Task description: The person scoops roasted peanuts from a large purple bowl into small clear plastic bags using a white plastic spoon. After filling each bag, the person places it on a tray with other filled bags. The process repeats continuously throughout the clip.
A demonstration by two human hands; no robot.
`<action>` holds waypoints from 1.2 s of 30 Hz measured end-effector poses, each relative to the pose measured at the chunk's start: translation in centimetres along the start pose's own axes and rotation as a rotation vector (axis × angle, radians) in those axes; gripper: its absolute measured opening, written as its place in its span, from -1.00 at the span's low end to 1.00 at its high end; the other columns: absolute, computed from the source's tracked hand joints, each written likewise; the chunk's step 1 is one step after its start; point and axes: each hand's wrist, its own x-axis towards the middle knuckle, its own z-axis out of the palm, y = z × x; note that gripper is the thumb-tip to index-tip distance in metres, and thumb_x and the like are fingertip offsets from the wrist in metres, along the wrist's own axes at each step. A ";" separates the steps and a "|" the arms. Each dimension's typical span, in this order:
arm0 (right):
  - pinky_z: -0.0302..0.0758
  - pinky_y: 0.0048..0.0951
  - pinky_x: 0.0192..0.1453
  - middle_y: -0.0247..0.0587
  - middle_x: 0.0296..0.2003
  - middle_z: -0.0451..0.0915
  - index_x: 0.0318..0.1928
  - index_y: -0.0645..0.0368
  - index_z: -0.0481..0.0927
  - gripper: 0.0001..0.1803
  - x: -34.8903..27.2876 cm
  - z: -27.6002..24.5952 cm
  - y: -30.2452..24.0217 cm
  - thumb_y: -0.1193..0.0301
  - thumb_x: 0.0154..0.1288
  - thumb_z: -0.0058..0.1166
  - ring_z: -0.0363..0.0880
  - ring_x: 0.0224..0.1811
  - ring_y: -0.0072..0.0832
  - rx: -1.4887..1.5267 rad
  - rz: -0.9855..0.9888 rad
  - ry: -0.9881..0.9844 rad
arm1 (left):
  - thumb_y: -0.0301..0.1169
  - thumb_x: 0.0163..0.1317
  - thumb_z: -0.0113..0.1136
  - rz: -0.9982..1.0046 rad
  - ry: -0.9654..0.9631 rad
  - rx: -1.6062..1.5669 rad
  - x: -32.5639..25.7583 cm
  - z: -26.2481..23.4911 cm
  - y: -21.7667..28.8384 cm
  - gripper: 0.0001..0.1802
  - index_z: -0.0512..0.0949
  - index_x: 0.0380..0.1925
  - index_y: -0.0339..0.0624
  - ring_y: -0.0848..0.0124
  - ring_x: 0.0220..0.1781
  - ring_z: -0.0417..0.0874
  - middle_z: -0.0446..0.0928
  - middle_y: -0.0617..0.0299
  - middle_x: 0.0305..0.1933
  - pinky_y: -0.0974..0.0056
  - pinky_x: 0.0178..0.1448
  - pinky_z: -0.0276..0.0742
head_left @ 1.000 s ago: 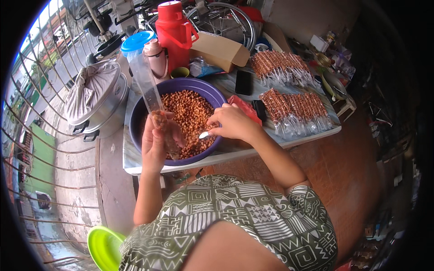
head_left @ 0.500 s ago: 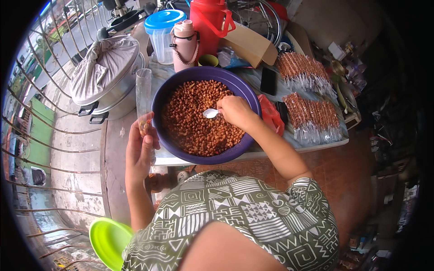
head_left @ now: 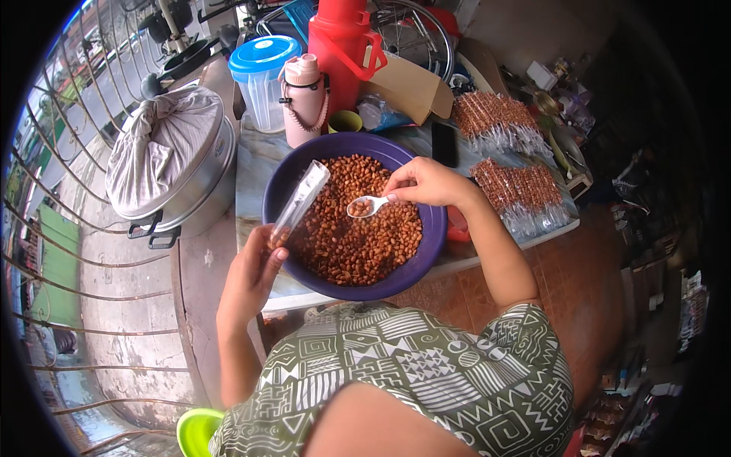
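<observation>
A purple basin (head_left: 432, 238) on the table holds a wide heap of reddish-brown peanuts (head_left: 343, 247). Between the fingers and thumb of my right hand (head_left: 426, 183) is the handle of a small white plastic spoon (head_left: 368, 206), its bowl loaded with a few peanuts just above the heap. My left hand (head_left: 255, 263) grips the lower end of a narrow clear plastic bag (head_left: 303, 199). Some peanuts sit in the bottom of that bag, and its upper end tilts over the basin toward the spoon.
Filled peanut packets (head_left: 518, 186) lie in two bundles at the right, near a black phone (head_left: 445, 145). Behind the basin stand a pink bottle (head_left: 303, 107), a blue-lidded container (head_left: 263, 84), a red jug (head_left: 343, 61) and a green cup (head_left: 345, 122). A cloth-covered pot (head_left: 171, 152) stands left.
My right hand has lifted the spoon out of the heap with peanuts in it. My left hand has brought the bag right, from upright beside the basin to leaning over it.
</observation>
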 end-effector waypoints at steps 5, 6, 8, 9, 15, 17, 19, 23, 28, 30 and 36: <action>0.45 -0.58 -0.33 -0.38 -0.49 0.62 -0.16 0.24 0.74 -0.79 -2.4 -5.8 -6.1 0.37 0.28 0.26 0.50 -0.44 -0.70 -0.025 -0.021 0.108 | -0.28 0.40 0.19 0.058 -0.075 0.094 1.6 1.3 0.2 -0.61 0.41 0.10 -0.27 0.03 -0.11 0.66 0.61 -0.11 -0.10 0.15 -0.04 0.53; 0.44 -0.58 -0.37 -0.39 -0.49 0.63 -0.17 0.23 0.74 -0.79 -2.9 -6.8 -6.9 0.36 0.29 0.26 0.50 -0.44 -0.71 -0.066 -0.078 0.119 | -0.28 0.40 0.18 0.101 -0.089 0.104 1.8 1.4 0.6 -0.62 0.41 0.09 -0.25 0.00 -0.08 0.66 0.61 -0.12 -0.08 0.13 -0.03 0.53; 0.45 -0.57 -0.37 -0.39 -0.50 0.63 -0.17 0.24 0.74 -0.79 -3.6 -8.2 -8.7 0.35 0.29 0.26 0.50 -0.46 -0.69 -0.130 -0.104 0.122 | -0.28 0.40 0.18 0.171 -0.079 0.134 2.3 1.9 0.7 -0.63 0.41 0.09 -0.23 -0.01 -0.07 0.65 0.60 -0.11 -0.08 0.12 -0.02 0.52; 0.46 -0.57 -0.36 -0.38 -0.50 0.63 -0.19 0.25 0.73 -0.79 -4.0 -8.7 -9.8 0.35 0.30 0.26 0.52 -0.46 -0.68 -0.166 -0.064 0.104 | -0.29 0.40 0.17 0.199 -0.074 0.146 2.5 2.2 0.6 -0.63 0.41 0.09 -0.22 -0.02 -0.07 0.65 0.60 -0.10 -0.08 0.11 -0.02 0.52; 0.46 -0.55 -0.29 -0.35 -0.44 0.70 -0.19 0.27 0.74 -0.80 -4.1 -9.2 -12.3 0.39 0.27 0.25 0.56 -0.39 -0.70 -0.366 -0.061 0.041 | -0.30 0.39 0.19 0.174 -0.112 0.072 3.3 3.4 2.2 -0.66 0.42 0.07 -0.21 -0.07 -0.06 0.63 0.59 -0.09 -0.12 0.08 0.00 0.50; 0.47 -0.50 -0.29 -0.31 -0.45 0.70 -0.20 0.27 0.74 -0.80 -4.3 -9.1 -13.0 0.39 0.24 0.25 0.58 -0.40 -0.65 -0.470 -0.061 0.064 | -0.31 0.39 0.19 0.198 -0.110 0.067 3.7 3.7 2.2 -0.66 0.42 0.06 -0.22 -0.06 -0.07 0.63 0.59 -0.09 -0.12 0.08 -0.01 0.50; 0.48 -0.46 -0.28 -0.26 -0.46 0.70 -0.22 0.26 0.74 -0.80 -4.4 -9.2 -13.7 0.40 0.22 0.25 0.61 -0.41 -0.58 -0.611 -0.058 0.124 | -0.31 0.39 0.19 0.230 -0.098 0.065 3.9 4.2 2.0 -0.66 0.42 0.05 -0.22 -0.05 -0.08 0.63 0.60 -0.08 -0.13 0.09 -0.01 0.50; 0.51 -0.31 -0.24 -0.15 -0.44 0.70 -0.29 0.19 0.75 -0.83 -5.0 -8.9 -14.5 0.38 0.15 0.25 0.67 -0.37 -0.32 -0.657 -0.076 0.185 | -0.31 0.42 0.15 0.243 -0.115 0.062 4.1 4.6 2.4 -0.64 0.40 0.09 -0.29 0.08 -0.11 0.61 0.60 -0.07 -0.14 0.21 0.02 0.48; 0.51 -0.32 -0.24 -0.16 -0.44 0.71 -0.28 0.20 0.75 -0.82 -5.6 -9.1 -14.6 0.37 0.15 0.26 0.67 -0.36 -0.36 -0.656 -0.040 0.238 | -0.33 0.42 0.16 0.222 -0.124 0.033 4.5 4.8 3.2 -0.63 0.40 0.10 -0.29 0.15 -0.18 0.61 0.59 -0.05 -0.18 0.24 -0.02 0.48; 0.50 -0.38 -0.27 -0.21 -0.45 0.70 -0.26 0.21 0.75 -0.80 -5.7 -9.7 -14.0 0.35 0.17 0.28 0.64 -0.39 -0.46 -0.590 -0.080 0.204 | -0.32 0.40 0.20 0.293 -0.080 0.011 4.7 5.2 2.8 -0.65 0.42 0.08 -0.24 0.13 -0.25 0.63 0.59 -0.05 -0.24 0.18 -0.11 0.50; 0.46 -0.57 -0.29 -0.36 -0.44 0.66 -0.19 0.29 0.73 -0.80 -6.5 -10.9 -11.9 0.40 0.27 0.27 0.54 -0.40 -0.70 -0.262 -0.010 0.191 | -0.33 0.40 0.20 0.260 -0.099 -0.002 5.0 5.2 3.5 -0.64 0.42 0.10 -0.24 0.22 -0.30 0.62 0.58 -0.01 -0.29 0.23 -0.15 0.50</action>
